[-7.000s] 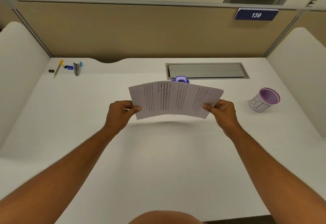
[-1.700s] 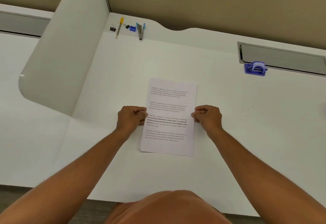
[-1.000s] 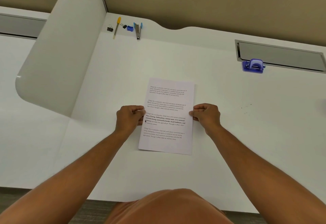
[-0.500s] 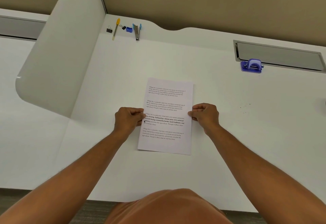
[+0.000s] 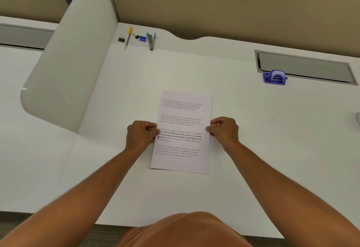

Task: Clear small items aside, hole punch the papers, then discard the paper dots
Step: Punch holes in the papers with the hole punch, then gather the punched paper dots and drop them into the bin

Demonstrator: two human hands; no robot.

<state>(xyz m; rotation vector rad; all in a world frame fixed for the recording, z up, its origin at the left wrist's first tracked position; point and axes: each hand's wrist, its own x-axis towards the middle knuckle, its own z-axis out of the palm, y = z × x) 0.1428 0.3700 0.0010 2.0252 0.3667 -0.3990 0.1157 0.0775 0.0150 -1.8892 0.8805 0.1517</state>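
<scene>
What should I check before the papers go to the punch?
1. Papers flat on the desk, edges squared: ok.
2. Left hand grips the left edge: ok.
3. Right hand grips the right edge: ok.
4. Punch in view at the far right, by the metal cover, nothing lying between it and the papers: ok.
5. Small items aside in the far left corner: ok.
6. Papers punched already: dark dots at the left margin, cannot tell.
</scene>
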